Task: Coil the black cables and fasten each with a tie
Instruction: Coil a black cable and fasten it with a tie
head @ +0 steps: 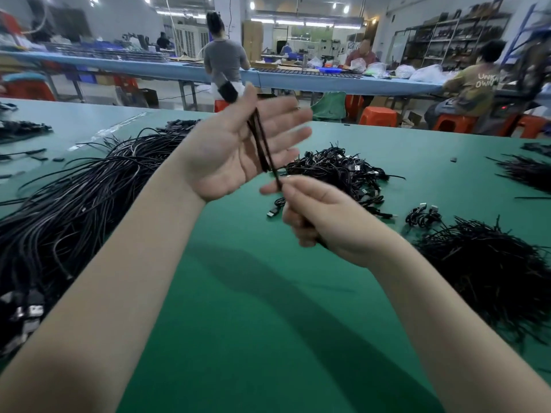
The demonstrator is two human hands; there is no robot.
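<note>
Left hand (238, 150) raised above the green table (253, 308), palm up, fingers straight and spread; a black cable (261, 147) runs in a couple of strands across the palm, its dark plug end (228, 91) sticking up past the thumb side. Whether the thumb pins the cable cannot be told through the motion blur. Right hand (322, 216) just below and beside it, fingers curled, pinching the lower run of the same cable between thumb and forefinger; the hands are close but not touching. To the left on the table, a large sheaf of loose black cables (74, 204) with silver connectors (28, 311) at the near end. Beyond the hands, a heap of coiled cables (340, 171); one small coiled bundle (423, 216) lies apart to the right. Nearer right, a bristly pile of black ties (489, 263). In the background, a long blue bench (298, 77) with several people seated or standing at it, orange stools (378, 116), shelving (453, 40) along the far wall.
</note>
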